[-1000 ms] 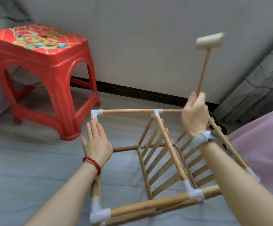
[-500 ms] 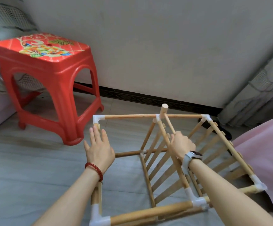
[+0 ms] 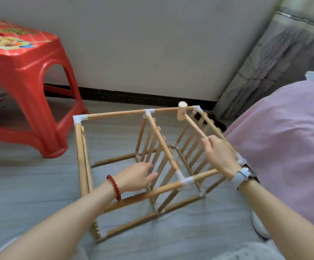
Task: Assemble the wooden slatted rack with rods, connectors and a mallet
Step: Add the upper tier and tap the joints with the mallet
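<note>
The wooden slatted rack (image 3: 160, 139) stands on the floor in front of me, its rods joined by white connectors (image 3: 80, 119). My right hand (image 3: 221, 156) grips the handle of the wooden mallet (image 3: 182, 113). The mallet's head is down at the rack's far top rod, near the right corner connector (image 3: 197, 109). My left hand (image 3: 136, 177) reaches inside the frame with fingers straight, close to the middle row of slats. Whether it touches a slat is unclear. It holds nothing.
A red plastic stool (image 3: 24, 79) stands to the left of the rack. A grey wall (image 3: 152, 44) with a dark skirting runs behind it. A pink bedcover (image 3: 287, 139) sits close on the right, with a curtain (image 3: 283, 53) behind it.
The mallet swung down from overhead to the rack's far top rod and now sits near its right corner. My left hand left the left corner rod and moved inside the frame.
</note>
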Demonstrator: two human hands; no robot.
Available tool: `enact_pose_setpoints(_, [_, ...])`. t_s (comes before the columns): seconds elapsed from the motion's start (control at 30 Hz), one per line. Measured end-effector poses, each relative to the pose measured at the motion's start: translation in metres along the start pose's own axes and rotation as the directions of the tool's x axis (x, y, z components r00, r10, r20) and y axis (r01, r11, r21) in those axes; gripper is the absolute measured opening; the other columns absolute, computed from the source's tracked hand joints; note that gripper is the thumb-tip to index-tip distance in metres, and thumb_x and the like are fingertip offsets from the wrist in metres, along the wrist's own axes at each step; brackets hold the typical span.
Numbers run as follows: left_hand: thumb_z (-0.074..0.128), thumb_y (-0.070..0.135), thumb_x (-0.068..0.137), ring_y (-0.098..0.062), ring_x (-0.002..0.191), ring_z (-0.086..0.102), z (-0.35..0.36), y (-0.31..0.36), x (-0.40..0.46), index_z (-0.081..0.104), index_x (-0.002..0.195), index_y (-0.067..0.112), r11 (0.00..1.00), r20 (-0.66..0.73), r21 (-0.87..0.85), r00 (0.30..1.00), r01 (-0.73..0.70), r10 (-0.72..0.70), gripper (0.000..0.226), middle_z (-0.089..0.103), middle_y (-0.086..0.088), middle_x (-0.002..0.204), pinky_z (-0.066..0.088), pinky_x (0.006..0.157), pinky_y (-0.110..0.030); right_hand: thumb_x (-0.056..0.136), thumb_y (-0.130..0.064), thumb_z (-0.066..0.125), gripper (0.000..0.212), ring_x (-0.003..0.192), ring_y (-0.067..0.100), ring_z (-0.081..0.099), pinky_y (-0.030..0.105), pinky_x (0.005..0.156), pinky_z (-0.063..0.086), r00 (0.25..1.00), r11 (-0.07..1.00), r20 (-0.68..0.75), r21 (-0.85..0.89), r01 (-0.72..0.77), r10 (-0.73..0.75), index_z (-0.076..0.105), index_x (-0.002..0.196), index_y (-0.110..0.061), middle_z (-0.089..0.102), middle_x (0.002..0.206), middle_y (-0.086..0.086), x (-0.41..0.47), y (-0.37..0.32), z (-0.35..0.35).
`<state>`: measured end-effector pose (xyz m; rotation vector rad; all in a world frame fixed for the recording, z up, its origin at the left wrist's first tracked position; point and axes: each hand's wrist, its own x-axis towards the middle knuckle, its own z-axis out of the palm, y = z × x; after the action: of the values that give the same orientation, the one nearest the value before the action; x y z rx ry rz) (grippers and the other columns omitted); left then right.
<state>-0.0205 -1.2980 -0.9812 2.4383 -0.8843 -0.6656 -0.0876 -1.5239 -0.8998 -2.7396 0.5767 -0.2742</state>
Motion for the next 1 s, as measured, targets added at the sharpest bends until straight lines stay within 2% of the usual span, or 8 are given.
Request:
enact_pose_setpoints(0.17, [0.031, 0.032, 0.102, -0.017, 0.080, 0.054, 0.049, 0.032, -0.015, 0.046, 0.106, 0.018, 0.970, 0.062, 0.205, 0.991, -0.131, 0.121, 0.021, 0.054, 0.002, 0.092, 0.041, 0.064, -0.030, 0.100, -0.024, 0.036, 0.012, 0.063, 0.015, 0.048, 0.030, 0.058, 0.039, 0.824, 0.908, -0.561, 0.379, 0.179, 0.072, 0.044, 0.096, -0.017, 0.047, 0.070, -0.006, -0.066, -0.010, -0.069])
enact_pose_setpoints(0.23, [0.032, 0.032, 0.102, -0.019, 0.080, 0.055, 0.055, 0.036, -0.014, 0.044, 0.100, 0.021, 0.965, -0.011, 0.206, 0.986, -0.163, 0.169, 0.015, 0.055, 0.002, 0.090, 0.042, 0.064, -0.031, 0.100, -0.028, 0.031, 0.014, 0.066, 0.025, 0.055, 0.037, 0.060, 0.045, 0.897, 0.916, -0.407, 0.400, 0.003, 0.174, 0.039, 0.100, -0.017, 0.054, 0.073, -0.001, -0.122, -0.003, -0.029])
enact_pose_setpoints(0.33, [0.036, 0.033, 0.101, -0.014, 0.076, 0.053, 0.058, 0.033, -0.016, 0.050, 0.103, 0.023, 0.957, -0.043, 0.226, 0.980, -0.181, 0.195, 0.017, 0.055, 0.007, 0.086, 0.041, 0.063, -0.027, 0.102, -0.029, 0.027, 0.019, 0.092, 0.036, 0.060, 0.036, 0.065, 0.038, 0.966, 0.973, 0.139, -0.104, -0.206, 0.219, 0.040, 0.102, -0.015, 0.065, 0.098, 0.014, -0.184, 0.011, 0.038])
enact_pose_setpoints(0.53, [0.038, 0.038, 0.100, -0.010, 0.073, 0.051, 0.063, 0.026, -0.030, 0.055, 0.105, 0.022, 0.962, -0.037, 0.218, 0.983, -0.167, 0.179, 0.025, 0.052, 0.010, 0.079, 0.034, 0.054, -0.020, 0.100, -0.024, 0.036, 0.014, 0.058, 0.031, 0.050, 0.031, 0.049, 0.027, 0.911, 0.972, -0.402, 0.235, 0.001, 0.096, 0.042, 0.092, -0.014, 0.048, 0.060, -0.001, -0.174, 0.009, -0.021])
enact_pose_setpoints(0.67, [0.040, 0.042, 0.099, -0.005, 0.065, 0.050, 0.045, 0.022, -0.037, 0.063, 0.107, 0.020, 0.975, 0.001, 0.189, 0.993, -0.114, 0.116, 0.033, 0.053, 0.010, 0.073, 0.036, 0.054, -0.020, 0.102, -0.030, 0.025, 0.020, 0.087, 0.033, 0.060, 0.034, 0.064, 0.038, 0.954, 0.966, 0.155, -0.013, -0.256, 0.255, 0.040, 0.100, -0.016, 0.063, 0.092, 0.008, -0.199, 0.011, 0.027])
enact_pose_setpoints(0.77, [0.041, 0.039, 0.098, -0.014, 0.101, 0.055, 0.031, 0.021, -0.043, 0.061, 0.116, 0.020, 0.980, -0.144, 0.197, 0.990, 0.012, 0.016, 0.033, 0.058, 0.002, 0.103, 0.045, 0.084, -0.032, 0.102, -0.032, 0.026, 0.026, 0.072, 0.020, 0.055, 0.034, 0.063, 0.044, 0.957, 0.958, 0.143, 0.098, -0.269, 0.253, 0.044, 0.095, -0.015, 0.058, 0.083, 0.002, -0.177, 0.011, 0.028])
enact_pose_setpoints(0.9, [0.048, 0.034, 0.093, -0.033, 0.142, 0.008, 0.017, -0.005, -0.047, 0.026, 0.142, 0.015, 0.892, -0.452, 0.086, 0.816, 0.443, -0.361, 0.057, 0.011, -0.014, 0.154, 0.015, 0.111, -0.056, 0.102, -0.031, 0.029, 0.023, 0.058, 0.010, 0.047, 0.026, 0.049, 0.032, 0.988, 0.970, 0.072, 0.197, -0.145, 0.133, 0.043, 0.091, -0.018, 0.051, 0.070, -0.004, -0.144, -0.014, 0.011])
enact_pose_setpoints(1.0, [0.055, 0.019, 0.089, -0.036, 0.136, 0.019, 0.004, -0.031, -0.044, 0.018, 0.142, 0.004, 0.724, -0.456, -0.479, 0.564, 0.496, -0.688, 0.067, 0.012, -0.016, 0.151, 0.026, 0.107, -0.050, 0.102, -0.030, 0.030, 0.021, 0.059, 0.011, 0.049, 0.026, 0.050, 0.033, 0.992, 0.965, 0.067, 0.229, -0.123, 0.111, 0.044, 0.088, -0.020, 0.052, 0.070, -0.003, -0.129, -0.024, 0.019])
